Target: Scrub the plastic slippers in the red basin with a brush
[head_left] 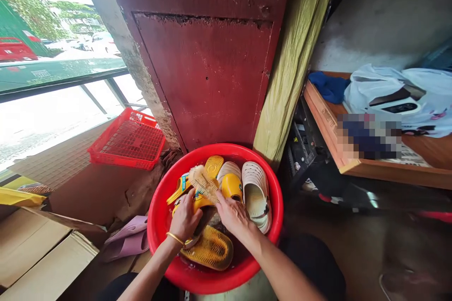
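Head view: right hand (231, 211) grips the brush (205, 182) at 11 o'clock in the tub (154, 225); left hand (186, 218) pinches yellow slipper (203, 201) at 10 o'clock; slipper is probably light, bendable, slippery when wet, so best held firmly round its middle.

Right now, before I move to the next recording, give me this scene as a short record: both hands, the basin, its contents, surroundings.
Left hand: at a yellow slipper; grip partly hidden
Right hand: holding a pale-bristled brush
Basin: red, round, below both hands
Other contents: cream clog along the right side; yellow sole facing up at the near side
Left of basin: lilac slippers; red crate farther off
Behind basin: dark red door
Right: wooden tabletop with raised edge
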Demonstrator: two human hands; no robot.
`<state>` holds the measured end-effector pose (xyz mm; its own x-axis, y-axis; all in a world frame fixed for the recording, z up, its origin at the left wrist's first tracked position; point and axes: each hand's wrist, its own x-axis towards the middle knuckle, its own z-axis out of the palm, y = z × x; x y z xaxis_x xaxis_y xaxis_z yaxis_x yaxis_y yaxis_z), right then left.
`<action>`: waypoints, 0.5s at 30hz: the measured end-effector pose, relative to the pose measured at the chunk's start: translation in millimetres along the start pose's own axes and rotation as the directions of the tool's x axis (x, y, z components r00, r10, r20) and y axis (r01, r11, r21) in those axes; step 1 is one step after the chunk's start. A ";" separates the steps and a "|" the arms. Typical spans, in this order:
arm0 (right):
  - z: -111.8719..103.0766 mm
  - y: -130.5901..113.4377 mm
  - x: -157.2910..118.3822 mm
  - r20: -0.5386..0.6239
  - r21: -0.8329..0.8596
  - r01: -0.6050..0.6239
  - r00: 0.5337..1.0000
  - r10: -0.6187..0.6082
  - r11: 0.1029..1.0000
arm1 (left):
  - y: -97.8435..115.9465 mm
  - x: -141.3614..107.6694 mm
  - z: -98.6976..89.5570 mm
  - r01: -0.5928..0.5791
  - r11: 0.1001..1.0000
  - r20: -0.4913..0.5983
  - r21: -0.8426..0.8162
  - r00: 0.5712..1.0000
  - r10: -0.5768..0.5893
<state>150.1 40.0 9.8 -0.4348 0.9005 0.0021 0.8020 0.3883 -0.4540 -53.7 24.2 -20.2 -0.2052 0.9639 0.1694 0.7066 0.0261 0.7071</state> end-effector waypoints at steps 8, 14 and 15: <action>8.1 8.3 -13.7 0.033 0.068 -0.018 0.999 0.016 0.998 | -20.2 11.2 -12.7 0.273 0.806 -0.071 -0.525 0.930 -0.361; 2.8 -4.9 -41.6 0.073 0.027 0.109 0.991 -0.110 0.994 | -10.3 17.0 -0.2 0.346 0.721 -0.037 -0.601 0.889 -0.457; 1.3 -6.7 -46.5 0.116 0.005 0.140 0.983 -0.140 0.990 | -8.7 17.3 0.7 0.334 0.759 -0.081 -0.559 0.889 -0.451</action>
<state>164.5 -4.7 11.6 -0.5871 0.8086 -0.0380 0.7313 0.5096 -0.4533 -62.9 40.8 -23.9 -0.5559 0.8236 -0.1127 0.0889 0.1937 0.9770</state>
